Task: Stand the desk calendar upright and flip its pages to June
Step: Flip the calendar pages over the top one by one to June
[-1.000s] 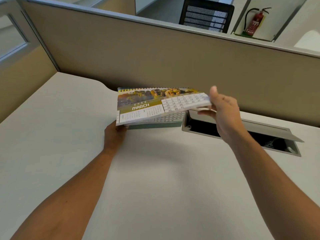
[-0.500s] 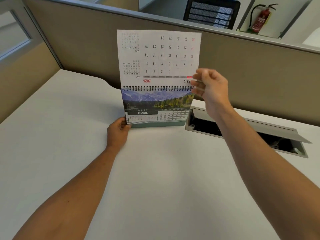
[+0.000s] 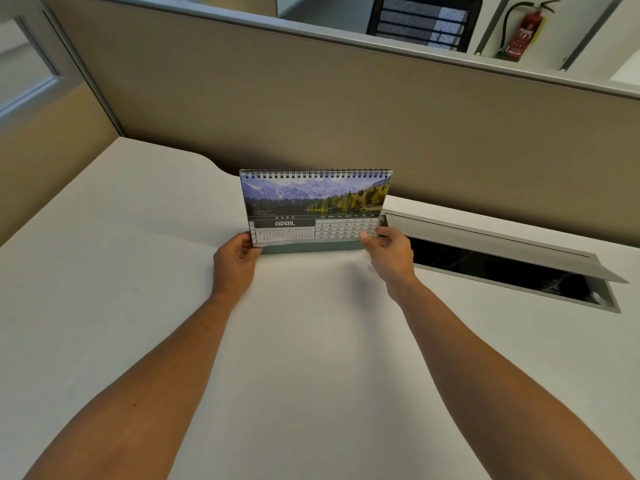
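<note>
The spiral-bound desk calendar (image 3: 313, 206) stands upright on the white desk (image 3: 311, 341), near the partition. Its front page reads APRIL 2026 under a photo of mountains and a lake. My left hand (image 3: 235, 263) grips the calendar's lower left corner, thumb on the front. My right hand (image 3: 389, 256) pinches the lower right corner of the April page between thumb and fingers. The pages behind the front one are hidden.
A beige partition (image 3: 346, 109) runs along the back and left of the desk. An open cable hatch (image 3: 495, 261) with a raised lid lies in the desk just right of the calendar. An office chair (image 3: 422, 20) and fire extinguisher (image 3: 523, 31) stand beyond the partition.
The March page went up and over the spiral to the back, leaving April in front. My right hand came down from the raised page to the lower right corner. The left hand stayed.
</note>
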`<action>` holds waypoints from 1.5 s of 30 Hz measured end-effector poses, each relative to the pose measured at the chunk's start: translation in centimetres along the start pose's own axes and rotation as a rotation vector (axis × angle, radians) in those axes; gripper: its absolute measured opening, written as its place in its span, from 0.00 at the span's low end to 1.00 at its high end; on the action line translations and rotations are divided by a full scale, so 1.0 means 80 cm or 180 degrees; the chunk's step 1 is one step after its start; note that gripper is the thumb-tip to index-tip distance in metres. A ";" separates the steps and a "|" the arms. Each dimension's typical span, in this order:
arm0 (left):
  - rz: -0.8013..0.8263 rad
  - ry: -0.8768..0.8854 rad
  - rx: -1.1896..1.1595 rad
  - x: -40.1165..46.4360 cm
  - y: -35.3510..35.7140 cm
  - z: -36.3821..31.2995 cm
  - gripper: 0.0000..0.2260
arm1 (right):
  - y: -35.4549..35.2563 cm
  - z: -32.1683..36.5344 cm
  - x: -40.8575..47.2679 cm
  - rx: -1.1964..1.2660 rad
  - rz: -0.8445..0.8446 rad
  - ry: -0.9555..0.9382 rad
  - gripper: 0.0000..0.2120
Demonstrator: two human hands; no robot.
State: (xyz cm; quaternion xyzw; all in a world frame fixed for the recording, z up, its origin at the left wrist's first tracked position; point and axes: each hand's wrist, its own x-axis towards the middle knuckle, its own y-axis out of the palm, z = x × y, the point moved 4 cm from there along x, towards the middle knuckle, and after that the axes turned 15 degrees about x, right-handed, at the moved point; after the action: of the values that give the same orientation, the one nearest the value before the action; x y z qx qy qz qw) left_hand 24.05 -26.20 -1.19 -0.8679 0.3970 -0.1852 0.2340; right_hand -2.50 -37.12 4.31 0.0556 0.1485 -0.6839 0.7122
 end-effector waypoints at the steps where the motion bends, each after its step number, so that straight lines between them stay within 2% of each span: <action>1: -0.0001 0.0004 0.0003 0.000 -0.001 0.000 0.10 | 0.001 0.001 0.000 0.0000 -0.0024 -0.0050 0.26; 8: -0.0009 -0.0014 -0.0037 -0.001 0.000 -0.001 0.11 | -0.002 -0.001 0.002 0.0132 -0.0280 -0.0236 0.11; 13: 0.0001 -0.0006 0.0026 0.000 -0.001 0.000 0.10 | -0.009 -0.003 0.000 0.0077 -0.0194 -0.0283 0.11; 18: 0.0009 -0.0038 0.0006 0.001 0.000 0.003 0.09 | -0.016 0.003 -0.010 -0.0223 0.0021 -0.0581 0.05; 22: 0.0039 -0.0031 0.0045 0.001 0.000 0.004 0.10 | -0.021 0.012 -0.020 -0.0480 0.0079 -0.0746 0.04; 31: -0.0018 -0.0008 0.0260 -0.002 -0.002 0.002 0.13 | -0.030 0.029 -0.042 -0.1329 0.0096 -0.1169 0.13; 35: 0.0082 -0.0255 -0.0292 -0.004 -0.002 0.000 0.07 | -0.036 0.054 -0.053 -0.1729 -0.0043 -0.1621 0.22; 40: 0.0010 0.0132 -0.0013 -0.009 -0.009 -0.009 0.09 | -0.041 0.091 -0.061 -0.1492 0.0053 -0.1708 0.26; 43: 0.0023 0.0064 -0.0167 -0.011 -0.011 -0.011 0.12 | -0.047 0.110 -0.061 -0.1116 0.0296 -0.1395 0.26; 45: 0.0000 0.0182 -0.0182 -0.013 -0.013 -0.014 0.11 | -0.046 0.126 -0.063 -0.0442 0.0590 -0.1024 0.25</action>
State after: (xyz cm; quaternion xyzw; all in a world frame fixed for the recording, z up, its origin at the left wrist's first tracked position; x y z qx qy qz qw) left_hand 23.47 -25.09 0.20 -0.8686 0.4086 -0.1986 0.1977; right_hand -4.85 -35.39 15.79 -0.0902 0.0738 -0.6035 0.7888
